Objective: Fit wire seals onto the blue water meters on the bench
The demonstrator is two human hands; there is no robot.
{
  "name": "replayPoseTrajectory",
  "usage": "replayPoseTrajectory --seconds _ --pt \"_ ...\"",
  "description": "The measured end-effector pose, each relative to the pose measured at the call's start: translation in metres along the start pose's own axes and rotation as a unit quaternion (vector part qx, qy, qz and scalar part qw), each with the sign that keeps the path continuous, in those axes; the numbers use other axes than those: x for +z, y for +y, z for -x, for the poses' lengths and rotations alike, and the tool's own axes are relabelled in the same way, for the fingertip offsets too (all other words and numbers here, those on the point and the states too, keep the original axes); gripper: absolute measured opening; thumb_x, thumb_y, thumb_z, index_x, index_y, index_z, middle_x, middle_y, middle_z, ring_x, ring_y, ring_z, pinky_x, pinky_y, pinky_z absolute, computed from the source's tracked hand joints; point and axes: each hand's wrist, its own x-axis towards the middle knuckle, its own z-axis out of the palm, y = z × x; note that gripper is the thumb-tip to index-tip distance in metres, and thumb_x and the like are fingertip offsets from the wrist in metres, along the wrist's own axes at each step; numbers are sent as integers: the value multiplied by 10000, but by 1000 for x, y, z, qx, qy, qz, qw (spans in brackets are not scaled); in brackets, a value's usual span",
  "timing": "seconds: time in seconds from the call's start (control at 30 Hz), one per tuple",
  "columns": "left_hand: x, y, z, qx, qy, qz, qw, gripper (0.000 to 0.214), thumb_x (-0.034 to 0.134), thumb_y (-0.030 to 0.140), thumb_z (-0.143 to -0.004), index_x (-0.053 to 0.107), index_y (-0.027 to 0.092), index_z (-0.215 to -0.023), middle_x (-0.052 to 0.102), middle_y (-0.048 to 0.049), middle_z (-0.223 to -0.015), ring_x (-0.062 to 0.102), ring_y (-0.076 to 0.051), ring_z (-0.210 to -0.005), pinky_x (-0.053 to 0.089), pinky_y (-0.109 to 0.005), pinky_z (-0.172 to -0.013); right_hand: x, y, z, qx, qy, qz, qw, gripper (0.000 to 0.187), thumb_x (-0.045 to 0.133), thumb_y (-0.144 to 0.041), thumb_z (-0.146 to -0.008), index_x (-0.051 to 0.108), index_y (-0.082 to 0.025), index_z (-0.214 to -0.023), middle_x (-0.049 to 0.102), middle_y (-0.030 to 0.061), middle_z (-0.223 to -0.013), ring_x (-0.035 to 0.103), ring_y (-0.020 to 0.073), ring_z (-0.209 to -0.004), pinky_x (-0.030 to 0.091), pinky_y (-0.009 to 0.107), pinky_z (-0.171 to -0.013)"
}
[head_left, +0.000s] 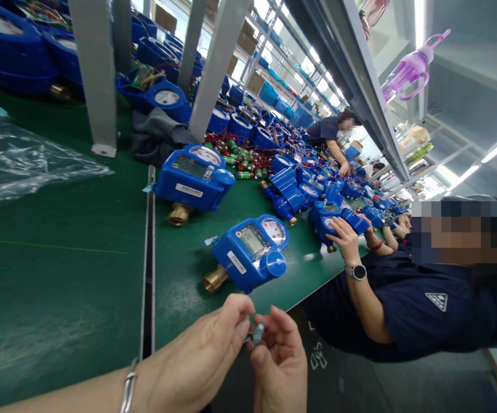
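the left hand (205, 358) is reaching in from the lower left, forearm lying low, with a bracelet (128, 390) at its wrist. the right hand (280, 361) is rising from below, fingers curled. just below the nearest blue meter (250, 252), both hands are pinching a small grey-blue part (257, 334) between their fingertips.

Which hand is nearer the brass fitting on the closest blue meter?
Left. The left hand sits just below the brass fitting. The right hand is lower and further off to the right. Both pinch a small grey part between them.
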Motion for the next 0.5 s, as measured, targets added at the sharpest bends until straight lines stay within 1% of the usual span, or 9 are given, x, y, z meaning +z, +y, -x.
replayPoseTrajectory --seconds 0.03,0.1,0.17,0.23,0.3,0.37,0.43,0.5 --pt "0 1 0 -6 -2 5 1000 183 235 285 -907 397 203 -924 552 -27 -864 528 -158 -766 436 -284 -695 2 0 0 -3 8 3 1000 567 780 -237 -683 515 -243 -1184 639 70 -1061 623 164 -918 522 272 -774" --pt "1 1 0 3 -3 2 1000 177 228 258 -904 392 194 -929 547 -32 -865 529 -154 -764 441 -287 -697 6 -1 0 -17 27 20 999 606 798 -258 -656 504 -232 -1185 647 73 -1025 634 173 -880 533 285 -745" --pt "3 -4 1 40 12 -22 999 183 238 250 -911 403 189 -962 543 -38 -883 532 -154 -776 441 -294 -704 10 -2 1 -40 51 48 997 605 806 -272 -641 513 -218 -1167 655 79 -994 640 185 -862 540 307 -744" --pt "5 -10 2 84 52 -73 992 195 259 237 -917 440 193 -974 540 -43 -913 525 -171 -832 429 -326 -750 12 -2 2 -55 68 63 994 593 808 -274 -636 523 -214 -1153 661 81 -986 643 191 -865 542 314 -752" --pt "5 -14 1 108 95 -131 981 204 290 217 -915 491 204 -948 539 -38 -916 506 -191 -860 405 -367 -782 10 -1 2 -52 63 55 995 576 802 -269 -647 525 -224 -1150 664 70 -991 642 178 -878 537 292 -762" --pt "4 -16 0 106 118 -167 973 202 328 211 -910 530 213 -913 539 -29 -881 498 -196 -832 392 -372 -762 7 0 0 -35 45 35 998 561 787 -256 -669 517 -234 -1160 664 59 -1004 638 161 -900 528 263 -775" --pt "3 -18 -1 94 119 -166 974 197 355 218 -914 551 215 -895 539 -21 -859 505 -184 -806 396 -333 -721 3 2 -1 -21 30 22 999 549 767 -242 -698 504 -236 -1179 662 58 -1024 632 151 -932 517 254 -806" --pt "4 -20 -2 96 109 -144 979 182 376 232 -923 556 215 -902 546 -11 -852 520 -162 -793 400 -288 -686 1 3 -1 -25 30 27 999 541 758 -225 -708 501 -232 -1184 662 64 -1035 632 152 -948 515 256 -822"
